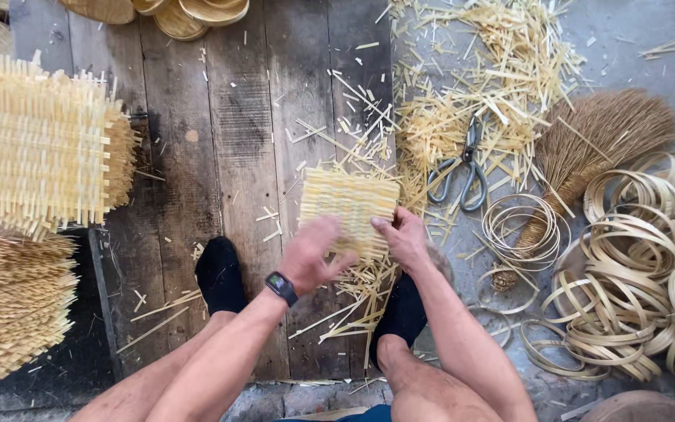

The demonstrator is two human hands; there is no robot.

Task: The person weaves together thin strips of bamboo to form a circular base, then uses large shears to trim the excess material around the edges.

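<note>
1. The boards (220, 156) fill the middle of the frame. They are old, grey wood.
2. Stacks of mats (37, 148) sit at the left edge, one on top and one below.
3. Hoops (626, 273) of thin strip lie in a heap at the lower right.
4. A pile of scraps (478, 70) covers the upper right.
5. A broom (595, 148) lies at the right, next to the hoops.
6. The mat (349, 207) is small and woven. It sits in the middle of the frame, on the boards, in front of two feet in black socks.
7. Scissors (462, 168) lie just right of the mat, on the scraps.
8. The left hand (314, 254) has spread fingers. It is blurred and lies over the mat's lower left edge.
9. The right hand (401, 234) is curled, its fingers pressing on the mat's lower right edge.
</note>
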